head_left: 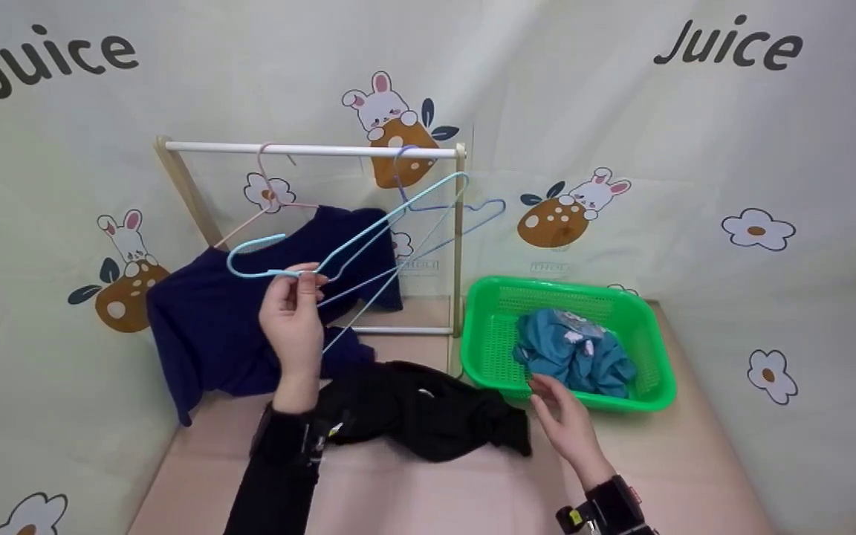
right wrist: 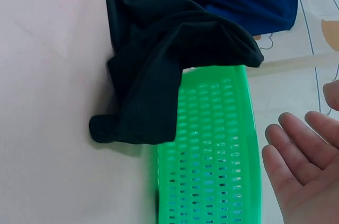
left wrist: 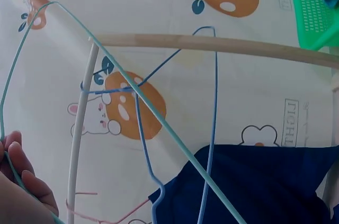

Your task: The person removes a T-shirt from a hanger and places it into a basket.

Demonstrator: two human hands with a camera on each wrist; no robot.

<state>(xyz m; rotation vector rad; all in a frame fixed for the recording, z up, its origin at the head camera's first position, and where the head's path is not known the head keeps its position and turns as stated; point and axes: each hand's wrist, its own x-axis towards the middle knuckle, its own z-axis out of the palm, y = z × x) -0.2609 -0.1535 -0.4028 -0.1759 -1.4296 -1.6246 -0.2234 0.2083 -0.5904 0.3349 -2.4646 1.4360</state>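
My left hand (head_left: 293, 319) pinches a light blue clothes hanger (head_left: 391, 217) near the base of its hook, holding it up in front of the rack. In the left wrist view the fingers (left wrist: 37, 187) curl round the hanger's wire (left wrist: 159, 115). My right hand (head_left: 565, 427) holds nothing; its fingers are relaxed at the front edge of the green basket (head_left: 662, 357). Below the hanger, a black garment (head_left: 420, 409) lies crumpled on the table, one end close to the right hand. A teal garment (head_left: 576, 353) lies bunched inside the basket.
A clothes rack with a white top bar (head_left: 324, 150) and wooden posts stands at the back. A navy top (head_left: 227, 312) hangs there on a pink hanger (head_left: 268, 202). A bare purple-blue hanger (head_left: 458, 209) hangs near the rack's right post. A printed curtain (head_left: 695, 148) surrounds the table.
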